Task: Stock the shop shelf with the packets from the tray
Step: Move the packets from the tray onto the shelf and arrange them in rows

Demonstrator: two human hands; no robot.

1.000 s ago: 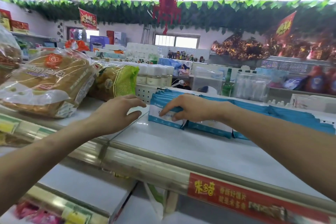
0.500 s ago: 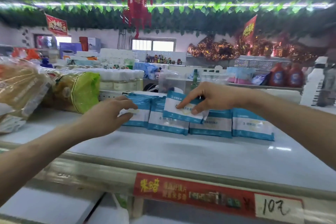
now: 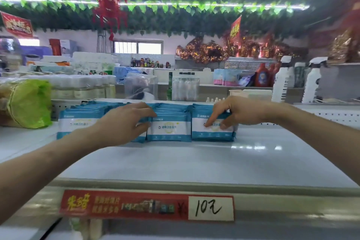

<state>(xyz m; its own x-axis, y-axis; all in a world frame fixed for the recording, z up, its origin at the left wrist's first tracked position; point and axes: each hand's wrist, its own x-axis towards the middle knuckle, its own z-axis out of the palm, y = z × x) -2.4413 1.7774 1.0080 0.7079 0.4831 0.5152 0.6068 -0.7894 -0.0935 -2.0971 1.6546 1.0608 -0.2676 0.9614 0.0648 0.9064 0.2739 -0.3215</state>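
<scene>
Glossy blue-white packets (image 3: 169, 128) on smooth shelf (image 3: 194, 161), left hand (image 3: 124, 124) gripping one, right hand (image 3: 235, 115) pinching another.

Four side-by-side rows of flat blue-and-white soft plastic packets (image 3: 169, 129) on a pale grey, smooth shelf board (image 3: 194, 161). Stand upright on their long lower edges, white printed faces forward, blue bands along top and bottom. Sit packed face to back, running from mid-shelf toward the rear. Row fronts roughly in line, neighbours touching. Second row from the left mostly hidden behind the left hand (image 3: 124, 122), fingers curled over its top. Front packet of the rightmost row (image 3: 214, 134) held by the right hand (image 3: 233, 113), fingers over its top, index fingertip and thumb on its white face. Print too blurred to read.
</scene>
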